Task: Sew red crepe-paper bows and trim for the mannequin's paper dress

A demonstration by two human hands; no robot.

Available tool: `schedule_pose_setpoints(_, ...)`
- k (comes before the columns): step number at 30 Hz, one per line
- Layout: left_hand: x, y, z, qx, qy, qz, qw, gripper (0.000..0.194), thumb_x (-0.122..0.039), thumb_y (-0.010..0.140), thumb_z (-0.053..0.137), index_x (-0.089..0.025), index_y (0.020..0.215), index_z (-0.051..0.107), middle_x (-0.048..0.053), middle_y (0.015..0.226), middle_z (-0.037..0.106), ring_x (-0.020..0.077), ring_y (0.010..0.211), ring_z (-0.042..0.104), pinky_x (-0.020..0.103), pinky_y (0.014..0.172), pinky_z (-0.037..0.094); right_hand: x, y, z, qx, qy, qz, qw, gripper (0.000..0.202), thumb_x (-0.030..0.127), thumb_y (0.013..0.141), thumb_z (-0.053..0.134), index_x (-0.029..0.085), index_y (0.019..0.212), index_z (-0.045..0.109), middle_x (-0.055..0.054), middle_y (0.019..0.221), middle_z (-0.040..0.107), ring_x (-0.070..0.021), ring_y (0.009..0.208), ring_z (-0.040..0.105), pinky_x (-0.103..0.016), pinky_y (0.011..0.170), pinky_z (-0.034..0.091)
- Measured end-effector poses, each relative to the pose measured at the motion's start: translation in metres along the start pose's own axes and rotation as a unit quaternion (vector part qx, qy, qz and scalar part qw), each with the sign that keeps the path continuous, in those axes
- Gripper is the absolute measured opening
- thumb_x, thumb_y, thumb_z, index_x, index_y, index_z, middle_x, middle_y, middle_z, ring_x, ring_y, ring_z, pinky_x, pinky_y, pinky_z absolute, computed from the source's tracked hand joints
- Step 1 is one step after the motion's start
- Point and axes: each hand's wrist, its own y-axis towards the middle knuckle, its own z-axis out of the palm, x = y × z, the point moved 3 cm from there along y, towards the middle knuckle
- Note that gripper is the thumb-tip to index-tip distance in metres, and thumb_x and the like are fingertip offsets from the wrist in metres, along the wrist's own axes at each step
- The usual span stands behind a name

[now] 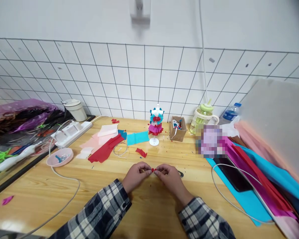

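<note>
My left hand [137,175] and my right hand [169,176] meet fingertip to fingertip above the wooden table [149,209]. Between them is a tiny red paper piece [153,170], pinched at its left side by the left fingers and at its right side by the right ones. Behind the hands stands a small white dress form [153,142] wearing ruffles in blue, red and magenta. A red scrap [141,152] lies between the hands and the form. Something dark, partly hidden, lies just behind my right hand.
Red crepe paper [106,149], a blue strip [138,138] and a pink dish [60,157] lie left. A small cardboard box [178,129] and green-lidded jug [201,118] stand back right. A phone [233,174], cable and coloured sheets cover the right side.
</note>
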Motion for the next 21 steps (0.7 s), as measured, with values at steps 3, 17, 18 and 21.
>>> schedule_pose_setpoints(3,-0.0025,0.0004,0.0,0.01,0.0,0.003,1.0,0.028,-0.039,0.077,0.061,-0.014,0.085,0.068,0.007,0.083,0.067,0.0182,0.078,0.058,0.029,0.074,0.045,0.0012,-0.0003,-0.0014,0.015,-0.012,-0.005,1.0,0.018,0.032,0.074,0.063,0.016,0.078,0.069,-0.004,0.072,0.067,-0.0138,0.062,0.055,-0.025,0.06,0.043)
schedule_pose_setpoints(17,-0.0026,0.0012,0.0032,-0.016,0.069,0.087,0.994,0.019,-0.033,0.08,0.063,-0.017,0.071,0.066,0.004,0.078,0.063,0.0165,0.078,0.058,0.028,0.075,0.044,0.0002,0.0001,-0.0019,0.024,-0.021,-0.011,0.999,0.013,0.028,0.076,0.06,0.017,0.074,0.067,-0.002,0.072,0.066,-0.0128,0.062,0.054,-0.026,0.059,0.042)
schedule_pose_setpoints(18,-0.0023,0.0013,0.0027,-0.025,0.062,0.088,0.994,0.019,-0.034,0.08,0.062,-0.017,0.071,0.065,0.004,0.078,0.062,0.0164,0.078,0.058,0.028,0.075,0.044,-0.0003,0.0,-0.0019,0.026,0.002,0.005,1.0,0.015,0.03,0.076,0.06,0.017,0.076,0.067,-0.002,0.071,0.065,-0.0129,0.061,0.054,-0.025,0.057,0.042)
schedule_pose_setpoints(21,-0.001,0.0019,0.0006,-0.061,0.044,0.085,0.993,0.019,-0.033,0.081,0.062,-0.017,0.071,0.064,0.004,0.078,0.062,0.0159,0.078,0.058,0.028,0.075,0.045,-0.004,-0.0004,0.0019,0.051,0.105,0.081,0.99,0.027,0.039,0.076,0.06,0.017,0.088,0.067,-0.002,0.069,0.063,-0.0134,0.056,0.054,-0.024,0.046,0.041)
